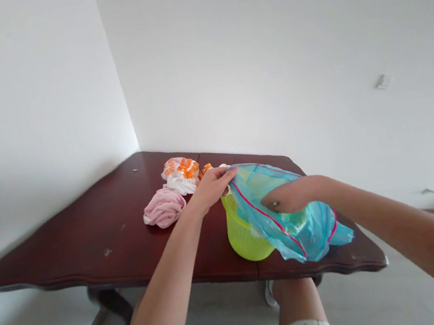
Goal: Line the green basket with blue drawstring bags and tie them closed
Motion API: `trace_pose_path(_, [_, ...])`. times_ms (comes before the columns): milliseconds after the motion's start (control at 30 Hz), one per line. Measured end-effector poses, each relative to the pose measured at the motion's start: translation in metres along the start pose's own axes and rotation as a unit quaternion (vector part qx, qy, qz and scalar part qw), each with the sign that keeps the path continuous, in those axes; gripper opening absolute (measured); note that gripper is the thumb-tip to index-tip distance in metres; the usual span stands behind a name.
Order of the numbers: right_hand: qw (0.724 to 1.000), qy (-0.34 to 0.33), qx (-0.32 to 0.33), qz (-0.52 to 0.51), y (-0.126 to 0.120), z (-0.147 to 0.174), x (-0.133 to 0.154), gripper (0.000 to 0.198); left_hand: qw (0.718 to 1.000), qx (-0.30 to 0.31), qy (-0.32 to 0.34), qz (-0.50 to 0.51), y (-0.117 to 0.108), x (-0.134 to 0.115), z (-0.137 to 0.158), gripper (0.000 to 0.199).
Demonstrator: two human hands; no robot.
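Left hand (217, 182) pinches blue plastic bag (314, 232) at rim of lime-green perforated basket (245, 237), apparently anchoring it. Right hand (284, 198) reaches inside bag, fingers hidden, can't tell grip. Bag drapes over basket on dark-red table (88, 232), basket seemingly propping it.

soft light, blurry stretched edges

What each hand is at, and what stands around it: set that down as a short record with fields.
Left hand: pinching the edge of a translucent blue plastic bag with red trim
Right hand: reaching into the bag's opening, fingertips hard to make out
Container: yellow-green perforated plastic basket, bag draped over its rim
Left of basket: bundled pink cloth; crumpled white-and-orange plastic bag
Surface: dark red-brown wooden table
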State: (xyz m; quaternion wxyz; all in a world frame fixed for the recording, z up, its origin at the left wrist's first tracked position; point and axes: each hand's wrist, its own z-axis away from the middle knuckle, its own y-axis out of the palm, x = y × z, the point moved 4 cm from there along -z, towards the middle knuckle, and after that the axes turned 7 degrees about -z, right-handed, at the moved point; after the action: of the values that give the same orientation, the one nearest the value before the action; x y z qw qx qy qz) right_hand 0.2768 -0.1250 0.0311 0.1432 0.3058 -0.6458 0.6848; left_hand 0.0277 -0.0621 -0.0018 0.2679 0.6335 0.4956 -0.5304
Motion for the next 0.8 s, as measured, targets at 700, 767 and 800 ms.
trace_pose_path(700, [0.954, 0.04, -0.251, -0.159, 0.015, 0.0, -0.107, 0.049, 0.949, -0.06, -0.17, 0.258, 0.009, 0.102, -0.018, 0.045])
trace_pose_path(767, [0.948, 0.052, -0.239, -0.202, 0.021, -0.003, -0.111, 0.048, 0.946, -0.066, -0.166, 0.269, 0.016, 0.108, -0.018, 0.042])
trace_pose_path(800, [0.945, 0.059, -0.227, -0.23, 0.024, -0.002, -0.112, 0.048, 0.946, -0.067, -0.163, 0.273, 0.019, 0.111, -0.018, 0.04])
